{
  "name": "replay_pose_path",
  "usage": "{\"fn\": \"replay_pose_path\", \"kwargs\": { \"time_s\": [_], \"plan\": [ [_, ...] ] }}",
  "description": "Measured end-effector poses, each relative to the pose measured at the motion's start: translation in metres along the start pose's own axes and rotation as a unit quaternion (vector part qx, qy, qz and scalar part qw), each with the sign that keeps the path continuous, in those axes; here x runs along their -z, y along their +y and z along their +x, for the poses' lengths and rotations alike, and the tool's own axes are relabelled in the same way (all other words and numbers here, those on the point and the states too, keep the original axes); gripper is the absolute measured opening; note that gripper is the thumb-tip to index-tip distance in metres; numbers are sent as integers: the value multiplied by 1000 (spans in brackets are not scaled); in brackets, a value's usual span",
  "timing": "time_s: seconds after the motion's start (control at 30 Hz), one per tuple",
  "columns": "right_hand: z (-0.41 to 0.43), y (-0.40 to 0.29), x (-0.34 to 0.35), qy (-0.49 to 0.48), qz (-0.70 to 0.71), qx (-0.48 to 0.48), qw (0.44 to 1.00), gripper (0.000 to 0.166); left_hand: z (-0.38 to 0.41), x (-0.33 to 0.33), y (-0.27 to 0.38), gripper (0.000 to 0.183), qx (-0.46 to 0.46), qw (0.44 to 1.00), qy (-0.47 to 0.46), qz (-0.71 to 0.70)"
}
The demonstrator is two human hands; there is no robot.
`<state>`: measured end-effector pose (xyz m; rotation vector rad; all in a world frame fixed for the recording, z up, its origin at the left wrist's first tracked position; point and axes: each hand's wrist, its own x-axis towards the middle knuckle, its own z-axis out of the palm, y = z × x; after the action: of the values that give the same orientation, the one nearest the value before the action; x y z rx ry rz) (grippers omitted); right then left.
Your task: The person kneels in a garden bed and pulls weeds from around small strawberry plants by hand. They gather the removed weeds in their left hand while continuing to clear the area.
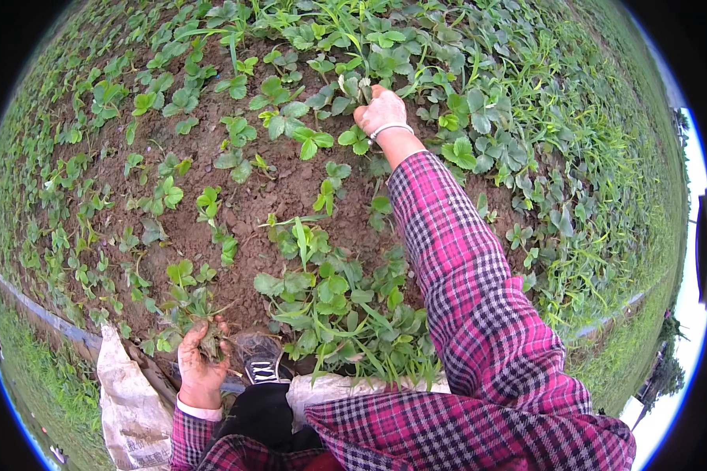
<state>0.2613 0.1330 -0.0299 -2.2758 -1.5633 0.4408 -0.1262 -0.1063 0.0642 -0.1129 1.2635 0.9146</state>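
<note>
My left hand (202, 374), low and left of my shoe, has its soiled fingers curled around a bunch of uprooted strawberry plants (190, 301); leaves and thin roots stick out of it. My right hand (384, 110) reaches far forward, wearing a pale bracelet (389, 130). Its thumb and fingers close on a strawberry plant (353, 89) whose pale leaf undersides show. Where that plant meets the soil is hidden. Rooted strawberry seedlings (312, 141) stand just in front of this hand. Between my arms, a dense heap of strawberry plants and grass blades (336, 294) lies near my lap.
Brown soil (259, 200) with scattered strawberry seedlings spreads ahead. Denser leaves and tall grass (542, 112) cover the right side. A dirty white woven sack (131, 400) bearing print lies at lower left, beside a grey strip (53, 315). My black laced shoe (262, 359) rests on the soil.
</note>
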Motion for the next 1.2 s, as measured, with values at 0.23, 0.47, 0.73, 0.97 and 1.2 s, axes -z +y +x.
{"fn": "replay_pose_path", "kwargs": {
  "time_s": [0.23, 0.47, 0.73, 0.97, 1.2],
  "plan": [
    [-50, -4, 16, -88, -3, 165, 982, 20, 1, 1, 3, 19, 53, 996, 5, -70],
    [-79, 37, 40, -22, 499, -40, 865, 17, 0, -7, 2, 19, 11, 999, 16, -37],
    [-13, 5, 13, -42, 66, -2, 997, 67, 1, -19, -2, 21, -19, 999, 13, 42],
    [0, 5, 2, -30, -59, 20, 998, 34, -5, -21, 5, 20, 36, 998, 5, -47],
    [-23, 39, 18, -190, 73, 96, 974, 37, -2, -11, 6, 18, 37, 997, -1, -65]
  ]
}}
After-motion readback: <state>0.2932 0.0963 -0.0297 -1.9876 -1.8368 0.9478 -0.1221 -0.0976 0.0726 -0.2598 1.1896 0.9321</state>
